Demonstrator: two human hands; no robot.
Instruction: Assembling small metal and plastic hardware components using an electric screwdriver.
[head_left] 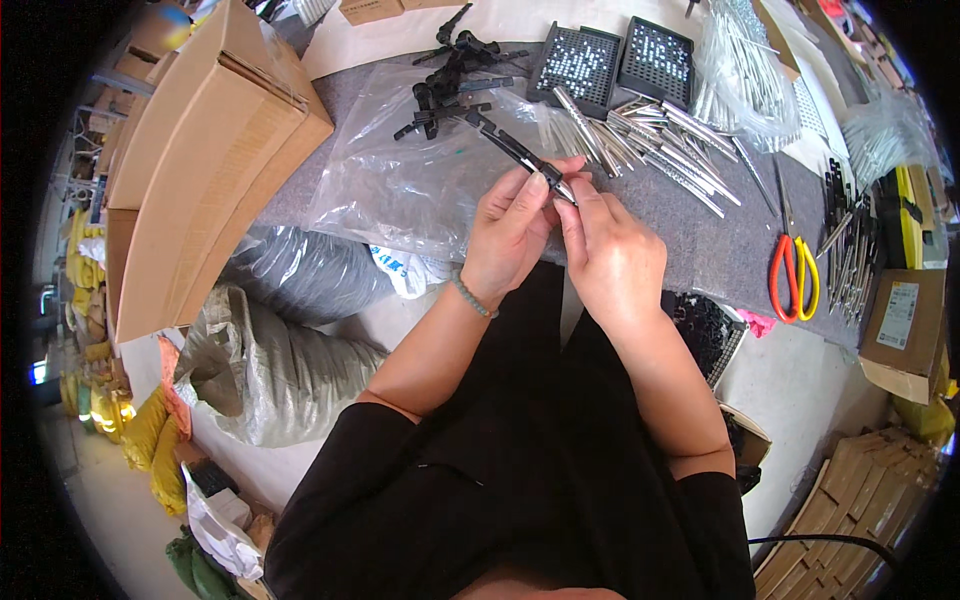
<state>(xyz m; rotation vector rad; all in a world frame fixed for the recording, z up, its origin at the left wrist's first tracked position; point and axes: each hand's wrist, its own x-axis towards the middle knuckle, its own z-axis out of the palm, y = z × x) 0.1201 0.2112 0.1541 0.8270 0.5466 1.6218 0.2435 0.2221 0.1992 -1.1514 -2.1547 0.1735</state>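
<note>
My left hand (512,228) and my right hand (610,250) meet over the near edge of a grey-covered table (720,250). Both pinch one slim black and silver rod-like part (520,153) that sticks out up and to the left from my fingertips. A bead bracelet (472,297) circles my left wrist. Just beyond my hands lies a pile of silver metal rods (650,145). A heap of black plastic pieces (450,85) rests on a clear plastic bag (400,180) further left.
Two black perforated trays (610,60) stand at the back. Orange and yellow scissors (793,275) lie to the right, by more black parts (848,250). A big cardboard box (190,160) stands at left; filled plastic sacks (270,360) sit below the table. A small box (905,330) is at right.
</note>
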